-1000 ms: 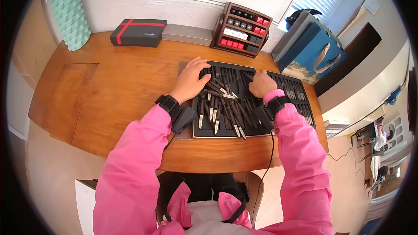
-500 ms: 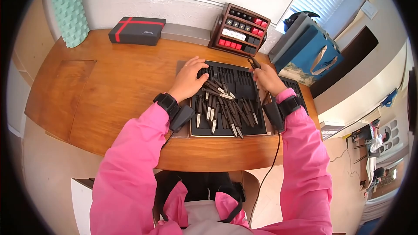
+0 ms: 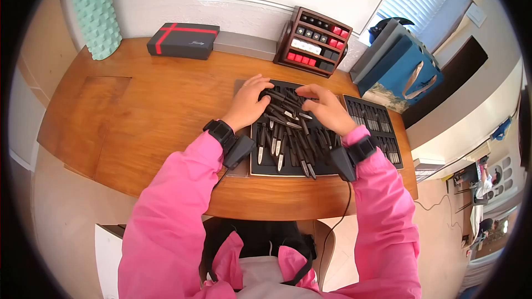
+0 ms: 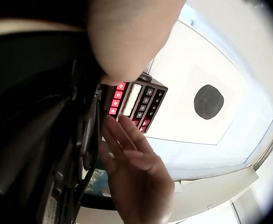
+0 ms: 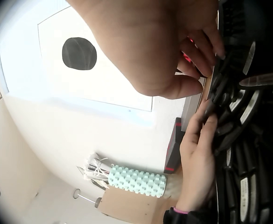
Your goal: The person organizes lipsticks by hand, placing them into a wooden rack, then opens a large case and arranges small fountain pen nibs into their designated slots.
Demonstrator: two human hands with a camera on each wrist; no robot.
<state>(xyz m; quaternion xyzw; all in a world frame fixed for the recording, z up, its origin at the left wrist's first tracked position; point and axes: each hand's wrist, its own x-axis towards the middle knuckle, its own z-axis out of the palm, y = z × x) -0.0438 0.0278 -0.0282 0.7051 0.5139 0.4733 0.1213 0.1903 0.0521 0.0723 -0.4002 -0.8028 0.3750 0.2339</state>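
Observation:
Dark brown, slim pen-like pieces with silver ends (image 3: 299,147) lie heaped across a black slotted tray (image 3: 324,169). At the tray's far left corner, my left hand (image 3: 248,105) has thumb and fingers around some of these pieces; in the right wrist view one dark end (image 5: 210,110) shows between its thumb and forefinger. My right hand (image 3: 328,112) hovers over the tray's far right part, fingers extended and thumb apart, with no piece visible in it. In the left wrist view its palm and spread fingers (image 4: 136,172) face the heap.
A second black tray (image 3: 382,124) with rows of pieces adjoins on the right. Behind stand a wooden rack of red, black and white cubes (image 3: 313,41), a dark red-striped box (image 3: 185,40) and a blue paper bag (image 3: 396,69). A green textured vase (image 3: 97,16) stands far left.
My right hand lifted a dark piece toward the back right, then came left and let it go. More pieces lie beside my left thumb; the left hand has stayed in place.

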